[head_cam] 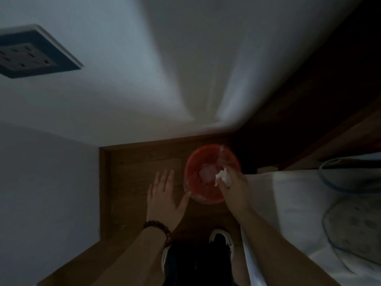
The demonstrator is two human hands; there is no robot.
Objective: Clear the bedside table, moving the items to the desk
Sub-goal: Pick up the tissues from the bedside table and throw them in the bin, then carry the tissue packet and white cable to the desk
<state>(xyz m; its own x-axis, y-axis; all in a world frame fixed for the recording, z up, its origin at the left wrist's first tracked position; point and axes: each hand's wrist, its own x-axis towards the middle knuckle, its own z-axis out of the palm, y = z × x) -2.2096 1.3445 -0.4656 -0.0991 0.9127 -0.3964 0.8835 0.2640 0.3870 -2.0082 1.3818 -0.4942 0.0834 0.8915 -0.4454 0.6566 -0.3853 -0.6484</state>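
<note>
A round red bin [208, 195] lined with clear plastic stands on the wooden floor in the corner, with a pale crumpled lump inside it. My right hand [235, 186] hovers over the bin's right rim and pinches a white crumpled tissue [223, 177]. My left hand [165, 195] is spread flat with straight fingers just left of the bin, its thumb close to the rim. A bead bracelet [157, 226] circles the left wrist. The bedside table and desk are out of sight.
White walls meet at the corner behind the bin. A dark wall socket panel [28, 52] sits upper left. A bed with white sheet [288, 203] and a pillow [354, 223] lies at right. My shoes [220, 240] stand below the bin.
</note>
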